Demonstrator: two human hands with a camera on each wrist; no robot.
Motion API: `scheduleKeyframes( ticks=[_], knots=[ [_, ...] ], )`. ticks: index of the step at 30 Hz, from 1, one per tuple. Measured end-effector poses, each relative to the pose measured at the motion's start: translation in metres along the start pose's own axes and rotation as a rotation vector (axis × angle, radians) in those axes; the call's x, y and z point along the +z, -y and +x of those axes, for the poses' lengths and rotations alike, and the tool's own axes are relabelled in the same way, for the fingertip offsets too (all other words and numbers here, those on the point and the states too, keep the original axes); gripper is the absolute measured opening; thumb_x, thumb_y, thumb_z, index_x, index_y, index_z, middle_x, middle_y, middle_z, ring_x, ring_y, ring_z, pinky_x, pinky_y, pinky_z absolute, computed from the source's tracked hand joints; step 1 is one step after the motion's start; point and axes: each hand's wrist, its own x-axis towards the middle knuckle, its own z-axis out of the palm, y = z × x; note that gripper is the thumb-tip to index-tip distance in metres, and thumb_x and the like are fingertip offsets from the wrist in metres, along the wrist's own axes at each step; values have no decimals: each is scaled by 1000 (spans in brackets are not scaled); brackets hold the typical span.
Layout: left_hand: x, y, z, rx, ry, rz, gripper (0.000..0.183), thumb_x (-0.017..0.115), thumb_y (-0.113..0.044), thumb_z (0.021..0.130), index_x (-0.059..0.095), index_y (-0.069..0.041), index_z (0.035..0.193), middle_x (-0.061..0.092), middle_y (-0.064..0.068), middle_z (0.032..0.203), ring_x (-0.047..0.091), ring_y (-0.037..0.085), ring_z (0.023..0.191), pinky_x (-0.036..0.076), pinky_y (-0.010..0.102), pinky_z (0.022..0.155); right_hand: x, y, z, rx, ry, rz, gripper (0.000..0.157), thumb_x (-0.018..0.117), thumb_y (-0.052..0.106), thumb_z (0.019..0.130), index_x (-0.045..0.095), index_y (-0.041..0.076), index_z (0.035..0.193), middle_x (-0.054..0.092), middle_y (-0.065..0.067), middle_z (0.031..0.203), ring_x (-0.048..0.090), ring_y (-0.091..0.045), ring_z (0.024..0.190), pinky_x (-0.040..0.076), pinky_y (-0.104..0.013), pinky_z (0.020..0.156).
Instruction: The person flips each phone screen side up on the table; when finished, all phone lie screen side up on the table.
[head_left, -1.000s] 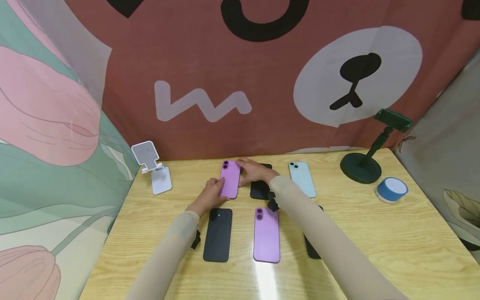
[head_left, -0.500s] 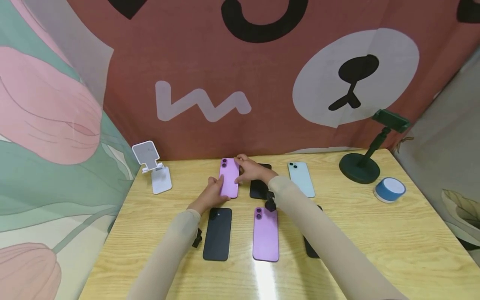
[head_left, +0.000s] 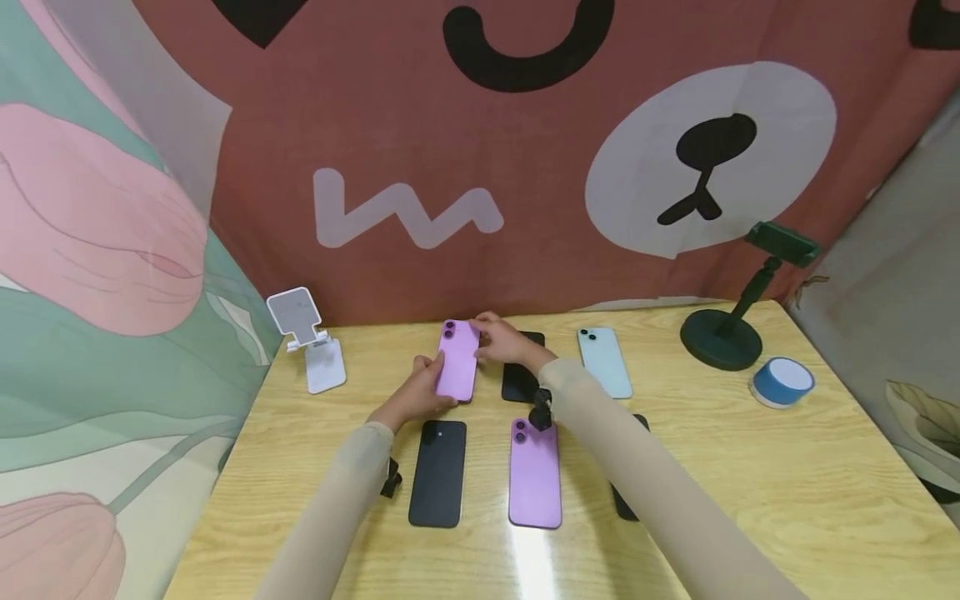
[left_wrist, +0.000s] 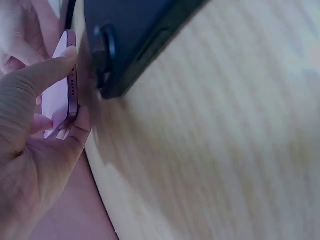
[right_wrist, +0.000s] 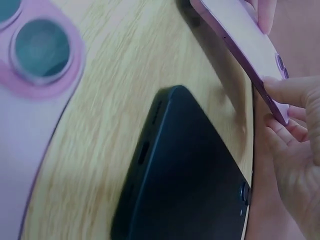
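Note:
A pink-purple phone (head_left: 457, 362), camera side facing me, is held between both hands at the back of the table. My left hand (head_left: 417, 390) pinches its lower left part; the left wrist view shows the thumb and fingers around the end with the port (left_wrist: 73, 87). Near the top right edge, my right hand (head_left: 504, 340) grips it with thumb and fingers. In the right wrist view a shadow lies below the phone (right_wrist: 240, 40), which appears raised from the wood. Partly behind my right hand lies a black phone (head_left: 519, 382).
Nearer to me lie a dark phone (head_left: 437, 473), another pink-purple phone (head_left: 535, 479) and a black one (head_left: 625, 502), partly hidden by my right sleeve. A light blue phone (head_left: 604, 362) lies further right. Around them stand a white stand (head_left: 326, 365), a green stand (head_left: 722, 339) and a blue-white cylinder (head_left: 782, 381).
The pink-purple phone stays nearly in place in both hands. My right thumb has shifted slightly up along its edge. The head view has tilted a little.

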Motion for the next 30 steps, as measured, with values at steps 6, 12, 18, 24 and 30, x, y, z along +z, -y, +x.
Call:
scheduleKeyframes(
  ticks=[6, 12, 18, 24, 30],
  knots=[
    [-9, -5, -2, -18, 11, -19, 99, 80, -10, 74, 14, 8, 147, 39, 33, 125, 48, 34, 108, 35, 43, 103, 1, 0, 2, 27, -49, 190, 65, 68, 3, 84, 38, -8, 140, 39, -25, 134, 56, -32, 107, 47, -34, 92],
    [-11, -8, -3, -38, 36, -74, 100, 80, -10, 74, 13, 3, 148, 42, 31, 126, 47, 28, 102, 35, 42, 102, 0, -5, -1, 61, -98, 336, 60, 68, 1, 84, 44, -5, 138, 44, -21, 126, 54, -29, 103, 47, -31, 86],
    [-8, -10, -5, -48, 16, -120, 102, 80, -10, 74, 13, 2, 149, 42, 29, 124, 47, 28, 103, 36, 42, 101, -5, -2, -6, 73, -70, 405, 58, 65, 3, 87, 42, 1, 141, 49, -18, 116, 50, -23, 98, 45, -26, 79],
    [-5, -17, -7, -70, 7, -191, 102, 79, -10, 76, 10, -2, 150, 38, 30, 129, 47, 29, 109, 36, 41, 102, -10, 1, -11, 114, -69, 473, 57, 63, 4, 89, 43, 5, 142, 56, -14, 113, 50, -22, 97, 44, -27, 79],
    [-1, -24, -8, -94, 16, -203, 107, 79, -11, 75, 4, -2, 150, 32, 32, 133, 44, 32, 112, 35, 43, 103, -15, 9, -20, 124, -70, 544, 56, 62, 1, 89, 42, 1, 141, 54, -15, 117, 49, -19, 94, 44, -23, 75]
  ],
)
